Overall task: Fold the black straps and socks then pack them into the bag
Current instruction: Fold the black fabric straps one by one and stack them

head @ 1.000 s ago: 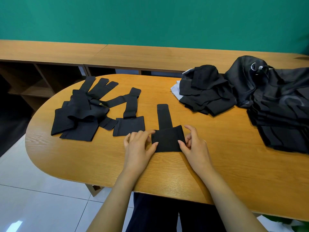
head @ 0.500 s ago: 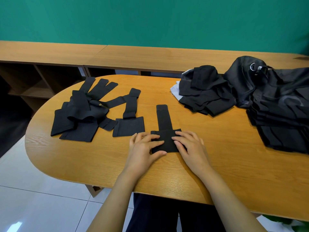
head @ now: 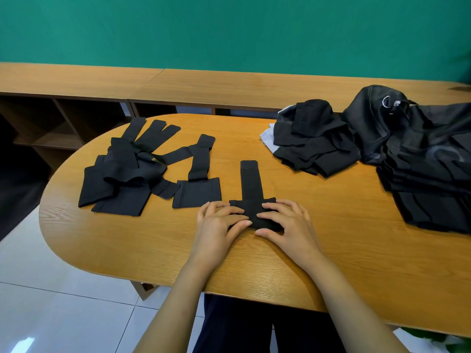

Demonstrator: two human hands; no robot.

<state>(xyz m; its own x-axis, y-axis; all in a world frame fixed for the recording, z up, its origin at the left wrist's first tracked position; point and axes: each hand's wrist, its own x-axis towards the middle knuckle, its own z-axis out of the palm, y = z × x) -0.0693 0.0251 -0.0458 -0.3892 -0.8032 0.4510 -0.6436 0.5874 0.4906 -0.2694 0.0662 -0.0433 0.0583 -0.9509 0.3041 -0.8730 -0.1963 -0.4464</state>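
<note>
Item: black T-shaped fabric strap, wide end folded, at near edge of oval wooden worktop | left hand, right hand: flat-fingered, pressing fold, equally near | narrow tail runs straight away from that edge.

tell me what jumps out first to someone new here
The left hand and right hand press flat on the folded wide end of a black strap at the near middle of the table, its narrow tail pointing away. A spread of unfolded straps lies to the left; a black bag and dark folded cloth sit at the right.
</note>
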